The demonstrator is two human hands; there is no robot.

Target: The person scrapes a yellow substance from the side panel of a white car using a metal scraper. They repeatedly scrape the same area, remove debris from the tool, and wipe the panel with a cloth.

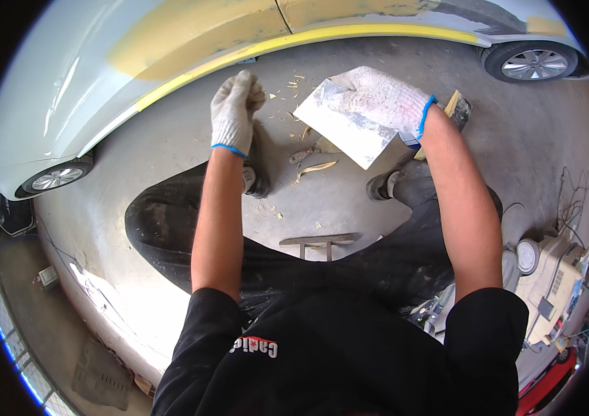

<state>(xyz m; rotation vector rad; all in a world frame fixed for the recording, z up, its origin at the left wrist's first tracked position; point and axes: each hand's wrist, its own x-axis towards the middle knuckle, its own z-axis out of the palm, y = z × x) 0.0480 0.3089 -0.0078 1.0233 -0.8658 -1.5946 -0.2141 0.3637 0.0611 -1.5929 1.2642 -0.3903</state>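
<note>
My left hand (236, 111), in a white knit glove with a blue cuff, is raised in front of the car's lower side. Its fingers are curled together, and anything pinched in them is too small to make out. Gloved the same way, my right hand (382, 102) grips a white flat sheet (357, 147) marked with grey smears. The sheet is tilted above the floor between my knees, and part of my grip is hidden. Beyond both hands runs the car's side (197, 41), with yellowish patches and a yellow strip along its lower edge.
Yellowish scraps (316, 168) lie on the grey floor near my shoes. A block-like object with yellow edges (455, 111) is beside my right wrist. The car's wheels (533, 64) stand at both sides. A beige machine (547, 284) and cables are at the right.
</note>
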